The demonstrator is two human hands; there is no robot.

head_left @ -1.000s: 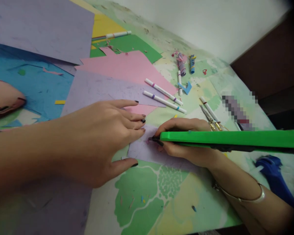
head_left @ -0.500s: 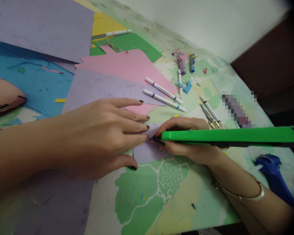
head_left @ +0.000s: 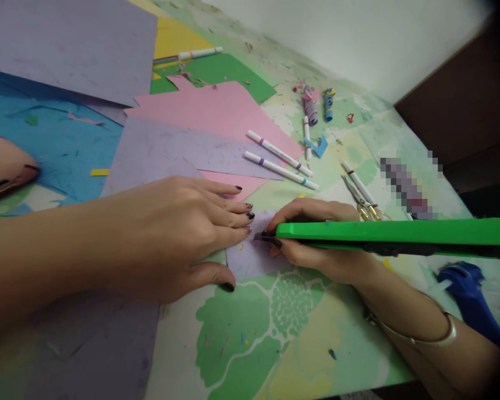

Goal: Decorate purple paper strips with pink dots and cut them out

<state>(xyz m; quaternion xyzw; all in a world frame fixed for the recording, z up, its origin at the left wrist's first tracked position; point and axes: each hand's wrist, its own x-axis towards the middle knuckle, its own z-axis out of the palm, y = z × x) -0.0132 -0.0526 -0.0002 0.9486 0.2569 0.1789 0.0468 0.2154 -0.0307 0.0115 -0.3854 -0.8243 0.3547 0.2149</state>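
My left hand [head_left: 179, 233] lies palm down, fingers stretched out, with its fingertips on the left part of a small light purple piece of paper [head_left: 244, 261]. A few tiny pink and yellow marks or bits show on this piece. My right hand [head_left: 320, 236] is closed around what looks like a long green utility knife [head_left: 400, 230], gripped near its dark front end. Its tip is down at the purple piece, close to my left fingertips. The knife's body stretches to the right, hiding part of my right hand and wrist.
Purple, pink [head_left: 216, 103], green and blue [head_left: 66, 119] sheets cover the left and back. White markers [head_left: 279, 153], scissors [head_left: 358, 200], two decorated paper rolls [head_left: 329, 105] and a blue tape dispenser [head_left: 466, 289] lie around. Small scraps dot the patterned tablecloth [head_left: 241, 311].
My left hand has drawn back slightly to the left, its fingers closer together, showing more of the purple piece. The knife stays in my right hand, its tip nearly in the same spot.
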